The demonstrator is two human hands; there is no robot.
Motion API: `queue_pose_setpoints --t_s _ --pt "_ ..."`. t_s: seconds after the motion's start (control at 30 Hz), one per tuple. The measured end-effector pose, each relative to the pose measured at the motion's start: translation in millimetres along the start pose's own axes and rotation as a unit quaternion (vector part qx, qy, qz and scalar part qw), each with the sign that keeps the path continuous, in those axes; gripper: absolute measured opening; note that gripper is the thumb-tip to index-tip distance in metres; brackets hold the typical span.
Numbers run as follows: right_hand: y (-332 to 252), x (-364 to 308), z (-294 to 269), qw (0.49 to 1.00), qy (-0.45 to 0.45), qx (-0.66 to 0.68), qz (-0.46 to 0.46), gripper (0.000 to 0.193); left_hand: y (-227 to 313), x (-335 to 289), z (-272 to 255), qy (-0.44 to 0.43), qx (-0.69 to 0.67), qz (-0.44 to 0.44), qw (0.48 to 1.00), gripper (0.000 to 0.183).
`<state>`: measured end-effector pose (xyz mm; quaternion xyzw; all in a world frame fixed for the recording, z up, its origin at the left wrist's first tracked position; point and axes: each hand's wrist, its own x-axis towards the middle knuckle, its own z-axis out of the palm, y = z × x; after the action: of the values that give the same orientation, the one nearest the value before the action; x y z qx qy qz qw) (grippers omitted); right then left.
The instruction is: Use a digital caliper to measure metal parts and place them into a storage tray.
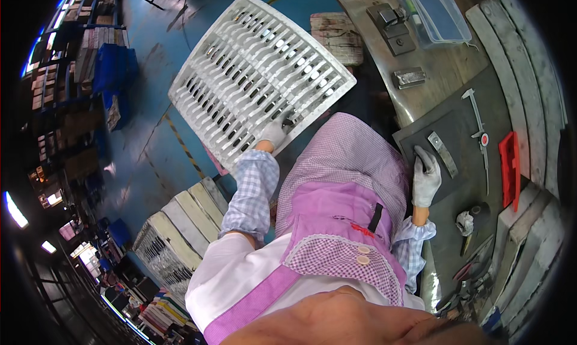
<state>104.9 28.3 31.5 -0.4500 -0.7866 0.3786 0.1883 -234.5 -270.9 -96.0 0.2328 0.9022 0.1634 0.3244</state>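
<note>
My left hand, in a pale glove with dark fingertips, reaches over the near edge of a white slotted tray. Small shiny metal parts stand in rows in the tray's slots. The left fingers are closed at one slot, and what they hold there is too small to make out. My right hand, gloved the same way, lies on a dark mat on the bench with its fingers stretched out. Just beyond it is a short metal bar with holes, apart from the fingers. A dial caliper lies farther right.
On the bench are a metal fixture, a metal block, a clear plastic box and a red plastic tray. Pale trays are stacked at the right and at lower left. A worn wooden block stands beside the bench.
</note>
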Motion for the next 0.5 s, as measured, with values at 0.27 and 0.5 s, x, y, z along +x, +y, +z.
queue_pose_setpoints --t_s 0.27,0.5 --pt "0.7 0.4 5.1 0.998 0.027 -0.014 -0.052 0.029 -9.4 14.0 0.2 0.052 0.149 -0.048 0.986 0.038" --pt "5.6 -2.8 10.6 0.981 0.098 -0.081 -0.147 0.028 -24.3 3.3 -4.4 0.072 0.017 0.015 0.997 0.03"
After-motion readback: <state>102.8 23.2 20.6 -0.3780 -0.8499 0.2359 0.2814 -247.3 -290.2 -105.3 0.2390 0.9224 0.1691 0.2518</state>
